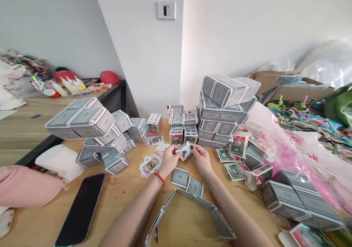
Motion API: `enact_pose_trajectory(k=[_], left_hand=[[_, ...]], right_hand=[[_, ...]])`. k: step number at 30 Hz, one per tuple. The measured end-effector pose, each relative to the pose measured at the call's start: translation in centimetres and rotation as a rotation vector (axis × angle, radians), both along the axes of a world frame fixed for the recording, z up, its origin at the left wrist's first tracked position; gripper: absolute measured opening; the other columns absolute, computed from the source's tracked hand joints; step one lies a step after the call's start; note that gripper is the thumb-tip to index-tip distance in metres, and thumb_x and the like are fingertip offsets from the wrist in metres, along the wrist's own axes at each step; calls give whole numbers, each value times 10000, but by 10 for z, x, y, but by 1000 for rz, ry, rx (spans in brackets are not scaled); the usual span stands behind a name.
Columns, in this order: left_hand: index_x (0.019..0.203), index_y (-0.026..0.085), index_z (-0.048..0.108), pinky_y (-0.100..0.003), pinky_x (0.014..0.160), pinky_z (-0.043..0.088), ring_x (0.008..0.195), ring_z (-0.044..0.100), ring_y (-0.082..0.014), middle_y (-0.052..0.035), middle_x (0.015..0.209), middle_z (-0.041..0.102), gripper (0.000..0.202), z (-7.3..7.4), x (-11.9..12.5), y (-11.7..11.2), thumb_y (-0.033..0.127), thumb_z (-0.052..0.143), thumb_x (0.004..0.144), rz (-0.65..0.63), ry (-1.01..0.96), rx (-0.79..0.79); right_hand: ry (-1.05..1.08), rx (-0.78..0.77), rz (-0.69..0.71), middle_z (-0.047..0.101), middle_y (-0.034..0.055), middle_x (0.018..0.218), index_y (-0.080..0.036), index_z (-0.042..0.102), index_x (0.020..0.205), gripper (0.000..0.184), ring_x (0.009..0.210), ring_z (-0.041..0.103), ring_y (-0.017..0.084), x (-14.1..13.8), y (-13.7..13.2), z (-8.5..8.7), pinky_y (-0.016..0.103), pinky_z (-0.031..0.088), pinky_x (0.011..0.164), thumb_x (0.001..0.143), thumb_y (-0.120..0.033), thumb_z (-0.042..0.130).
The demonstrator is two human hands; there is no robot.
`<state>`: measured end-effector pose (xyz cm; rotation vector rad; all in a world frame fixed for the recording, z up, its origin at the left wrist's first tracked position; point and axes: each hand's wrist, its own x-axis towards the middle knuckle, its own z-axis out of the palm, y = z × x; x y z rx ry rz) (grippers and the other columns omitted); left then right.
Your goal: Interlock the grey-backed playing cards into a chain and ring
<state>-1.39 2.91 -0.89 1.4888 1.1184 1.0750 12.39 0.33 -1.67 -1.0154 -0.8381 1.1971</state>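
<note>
Between my two hands is a playing card (pixel 186 151), held tilted above the table, part of its face and patterned edge showing. My left hand (pixel 171 158) pinches its left side, and my right hand (pixel 202 157) grips its right side. Two patterned square card pieces (pixel 179 177) lie face down just below my hands. Nearer to me, a low wall of joined cards (pixel 189 196) stands on edge between my forearms. Loose face-up cards (pixel 150 165) are spread left of my left hand. Beyond my hands stand card packs (pixel 176 136) with more cards on top.
Stacked card-covered blocks rise at the left (pixel 88 120) and right (pixel 220 109). A black phone (pixel 81 210) lies front left beside a pink roll (pixel 30 186). Green-and-red card boxes (pixel 237 170), plastic wrap (pixel 291 144) and more card blocks (pixel 288 199) crowd the right side.
</note>
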Motion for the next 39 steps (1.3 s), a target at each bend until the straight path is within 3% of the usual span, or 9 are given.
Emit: enact_pose_trajectory(k=[6,11,14,17,22,27,33,36,39], left_hand=[[670,141,586,-223,570,429,608,535,-125,0,634,586,85,11,-1,-2,207,611,622,-53,-6,-20],[680,141,582,-215,555,410,583,510,-112,3,631,579,82,11,-1,-1,190,586,615,-70,45,-21],[704,145,585,-219,579,413,610,518,-115,1,658,588,85,9,-1,-2,193,574,635,-72,57,0],[742,149,587,-221,596,416,634,528,-118,-5,700,600,111,6,0,-2,208,579,648,-64,24,10],[806,145,570,-217,574,418,623,529,-116,-5,699,586,170,0,0,0,234,575,662,34,-87,-28],[829,140,579,-223,592,427,663,547,-125,-27,754,612,199,-4,-1,1,294,556,706,125,-149,-12],[836,140,599,-213,552,410,630,529,-121,-33,747,616,247,1,-2,-1,352,491,769,82,-28,41],[854,148,610,-226,598,423,682,550,-135,-41,802,635,247,5,-2,-5,343,478,779,41,29,93],[866,158,622,-247,672,430,755,566,-152,-46,847,647,238,6,-1,-8,328,478,781,22,68,139]], right_hand=[[-96,4,0,652,61,830,-182,628,843,274,701,582,188,2,1,-4,314,471,641,693,-410,600],[-206,56,-6,623,69,1039,-209,566,1085,393,871,579,208,3,-2,1,329,458,733,724,-364,554],[-257,67,-8,605,56,1086,-219,574,1081,382,940,561,210,6,-1,0,330,443,779,719,-335,543],[-268,69,-16,632,59,996,-206,603,981,303,872,578,204,8,2,-4,313,452,730,711,-333,551],[-198,59,-2,601,4,688,-201,514,876,226,573,541,137,5,2,-9,254,428,538,718,-353,570],[-185,46,66,542,-36,558,-211,458,845,236,490,512,128,1,-2,-4,250,412,493,725,-376,577],[-205,-10,138,550,-37,517,-202,461,794,267,432,519,128,2,-4,-2,245,406,446,719,-433,572],[-224,-27,156,512,-57,479,-201,442,754,275,376,463,102,3,-5,-3,210,342,384,725,-445,564],[-254,1,236,481,-68,484,-187,470,846,263,367,397,75,3,-6,-2,186,277,364,754,-422,542]])
